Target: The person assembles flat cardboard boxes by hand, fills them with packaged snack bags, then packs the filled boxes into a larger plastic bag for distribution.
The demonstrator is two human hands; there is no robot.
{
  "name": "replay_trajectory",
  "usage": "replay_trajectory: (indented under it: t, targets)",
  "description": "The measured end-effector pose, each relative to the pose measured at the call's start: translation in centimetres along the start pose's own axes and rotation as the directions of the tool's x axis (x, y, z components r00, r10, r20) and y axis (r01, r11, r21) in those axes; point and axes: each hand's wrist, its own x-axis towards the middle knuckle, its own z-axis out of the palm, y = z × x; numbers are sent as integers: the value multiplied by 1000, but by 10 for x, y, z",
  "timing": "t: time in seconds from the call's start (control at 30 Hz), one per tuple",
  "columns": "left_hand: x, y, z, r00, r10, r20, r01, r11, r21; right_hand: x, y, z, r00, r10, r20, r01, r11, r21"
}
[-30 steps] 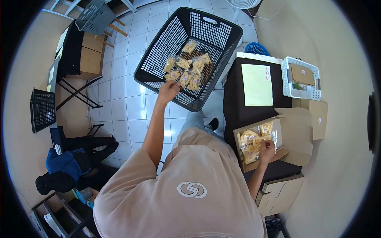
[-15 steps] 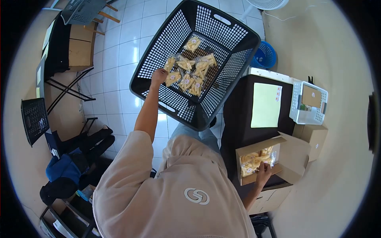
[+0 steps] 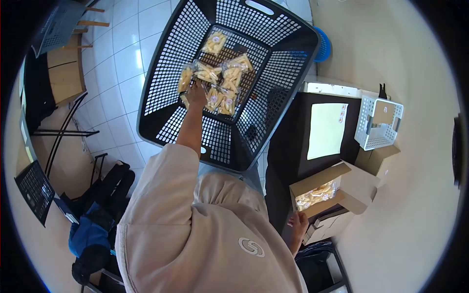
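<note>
Inside a large black basket (image 3: 161, 115) lie several clear packets of pale yellow sticks (image 3: 215, 43). My left hand (image 3: 197, 94) reaches down among the packets at the basket's near left part; its fingertips are hard to make out, and whether it grips one is unclear. On the dark table to the right stands an open cardboard box (image 3: 320, 179) with packets (image 3: 316, 196) of the same kind inside. My right hand (image 3: 297, 222) is at the box's near left corner, outside it, its fingers slightly bent and apart, holding nothing visible.
A pale green sheet (image 3: 327, 131) lies on the dark table (image 3: 288, 141). Behind the box are a white basket (image 3: 378, 122) and another carton (image 3: 376, 158). A blue basket (image 3: 322, 45) stands beyond the black one. At the lower left is another person (image 3: 95, 227) in blue.
My left hand has moved onto the packets nearer the basket's middle. My right hand has left the box's inside and moved to its near corner. The view has shifted.
</note>
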Motion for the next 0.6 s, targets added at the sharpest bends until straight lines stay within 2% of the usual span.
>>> replay_trajectory:
  t: [0.03,0.1,0.13,0.17,0.23,0.27,0.3,0.37,0.4,0.43,0.5,0.57,0.6]
  targets:
    - [4,1,2,1000,13,-1,-13,1000,-4,-4,-6,6,1000,3,18,-3,1000,18]
    - [0,0,3,1000,4,13,-5,994,106,-6,-17,12,1000,6,8,-6,1000,3]
    - [-7,-1,1,995,37,-87,-30,996,84,-6,-20,14,1000,-15,25,15,1000,2]
    - [-12,-3,-3,995,42,-93,-34,996,86,-5,-24,15,998,-35,44,35,999,4]
    - [-33,-2,-41,989,116,-93,-134,965,-226,-3,-42,18,994,-93,53,93,996,-5]
    - [-46,-2,-49,951,148,-272,-223,938,-267,-1,-53,21,987,-144,67,146,989,-22]
    - [-47,-5,-56,946,151,-288,-228,938,-259,5,-64,23,986,-152,70,153,988,-7]
    - [-52,-9,-66,925,351,-144,-363,710,-603,17,-89,28,897,-431,99,442,877,-185]
    - [-72,0,-84,839,428,-335,-540,586,-604,24,-103,36,835,-542,99,550,815,-181]
    - [-97,10,-108,829,449,-334,-542,495,-680,30,-119,46,760,-643,94,649,740,-178]
    - [-130,29,-127,865,422,-270,-451,419,-788,28,-162,62,783,-589,200,612,788,-72]
    - [-164,50,-137,834,444,-327,-476,279,-834,16,-194,87,706,-677,208,665,735,133]
    - [-189,62,-154,784,490,-381,-498,129,-858,11,-205,97,659,-713,241,691,700,180]
